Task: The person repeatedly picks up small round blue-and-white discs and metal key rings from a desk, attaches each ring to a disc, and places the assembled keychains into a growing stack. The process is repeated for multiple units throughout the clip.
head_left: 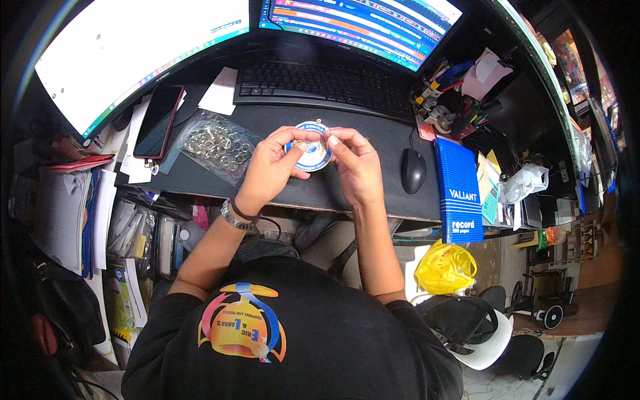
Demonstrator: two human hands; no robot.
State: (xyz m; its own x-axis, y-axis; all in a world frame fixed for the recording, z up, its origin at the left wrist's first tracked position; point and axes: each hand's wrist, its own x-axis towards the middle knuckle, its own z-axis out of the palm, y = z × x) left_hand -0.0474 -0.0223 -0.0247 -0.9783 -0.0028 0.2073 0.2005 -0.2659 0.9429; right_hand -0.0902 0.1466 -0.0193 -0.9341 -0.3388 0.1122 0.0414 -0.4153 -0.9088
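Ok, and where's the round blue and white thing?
In the head view, the round disc is a bit above the middle, held between the left hand and the right hand, just below the black keyboard.

Left hand [272,161] and right hand [359,168] hold a likely medal [313,157].

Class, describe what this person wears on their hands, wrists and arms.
The left hand and right hand are gloveless. The left wrist has a thin black band and a wider silvery band; the right wrist shows none. The sleeves are short and black.
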